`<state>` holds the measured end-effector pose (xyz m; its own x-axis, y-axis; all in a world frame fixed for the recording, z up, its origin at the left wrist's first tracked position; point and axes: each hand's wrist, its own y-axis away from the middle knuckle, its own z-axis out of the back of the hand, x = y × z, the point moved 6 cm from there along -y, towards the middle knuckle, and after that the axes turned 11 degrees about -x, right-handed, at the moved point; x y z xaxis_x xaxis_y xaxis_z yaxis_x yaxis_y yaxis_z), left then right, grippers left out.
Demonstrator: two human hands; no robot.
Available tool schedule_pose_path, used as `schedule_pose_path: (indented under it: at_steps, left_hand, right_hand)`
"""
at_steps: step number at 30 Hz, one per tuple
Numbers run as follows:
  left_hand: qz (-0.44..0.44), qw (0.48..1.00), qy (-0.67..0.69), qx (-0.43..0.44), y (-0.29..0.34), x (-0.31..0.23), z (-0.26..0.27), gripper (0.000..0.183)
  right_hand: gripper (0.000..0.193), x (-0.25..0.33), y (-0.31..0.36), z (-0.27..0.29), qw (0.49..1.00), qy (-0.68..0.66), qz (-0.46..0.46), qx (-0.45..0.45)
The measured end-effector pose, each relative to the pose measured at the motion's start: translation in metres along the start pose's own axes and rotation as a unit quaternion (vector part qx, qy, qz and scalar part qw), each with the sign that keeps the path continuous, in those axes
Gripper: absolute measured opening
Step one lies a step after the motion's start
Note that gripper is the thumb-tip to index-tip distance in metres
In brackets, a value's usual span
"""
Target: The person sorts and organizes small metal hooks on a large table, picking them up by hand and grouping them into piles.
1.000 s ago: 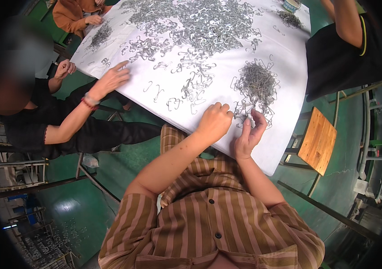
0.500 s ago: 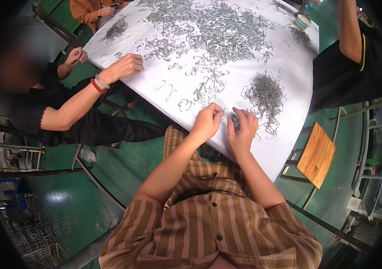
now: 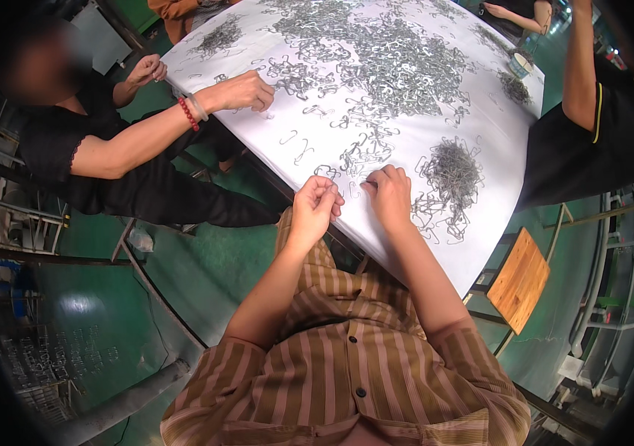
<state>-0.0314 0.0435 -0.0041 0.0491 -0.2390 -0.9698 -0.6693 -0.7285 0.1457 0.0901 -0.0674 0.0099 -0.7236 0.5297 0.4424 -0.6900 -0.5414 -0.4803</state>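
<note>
My left hand (image 3: 317,205) is closed in a pinch at the near edge of the white-covered table (image 3: 473,256). Whatever its fingertips hold is too small to make out. To its right, my right hand (image 3: 391,195) points its curled fingers down and inward. A small dark metal hook (image 3: 368,183) shows at the tips of its thumb and fingers. Loose S-shaped metal hooks (image 3: 365,149) lie just beyond both hands. A denser heap of thin wire hooks (image 3: 454,172) sits to the right of my right hand.
A large spread of metal hooks (image 3: 413,70) covers the table's far middle. At the left, a co-worker's hand (image 3: 246,93) reaches over the edge; another person's arm (image 3: 583,74) is at the right. A paper cup (image 3: 520,65) stands far right. A wooden stool (image 3: 521,279) stands beside the table.
My left hand has moved left, away from my right hand. My right hand has shifted slightly left and its fingers have curled in. The left co-worker's hand has moved farther over the table.
</note>
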Motion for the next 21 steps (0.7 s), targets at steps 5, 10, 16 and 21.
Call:
schedule_pose_path:
  at_steps: [5, 10, 16, 21]
  left_hand:
    - [0.023, 1.000, 0.017, 0.007, 0.002, 0.008, 0.003, 0.009]
    - [0.033, 0.999, -0.003, 0.027, 0.005, 0.008, -0.006, 0.008]
    - [-0.010, 0.999, 0.000, 0.033, 0.010, 0.003, -0.013, 0.006]
    - [-0.219, 0.971, -0.094, 0.022, 0.020, -0.028, -0.018, 0.006]
  right_hand:
    - [0.012, -0.009, -0.005, -0.011, 0.996, -0.042, -0.036, 0.065]
    - [0.014, -0.013, -0.009, -0.004, 0.990, -0.083, -0.073, 0.091]
    - [0.020, -0.017, -0.006, -0.001, 0.869, -0.323, -0.309, 0.211]
    - [0.015, 0.002, 0.009, 0.011, 0.623, -0.607, -0.461, 0.178]
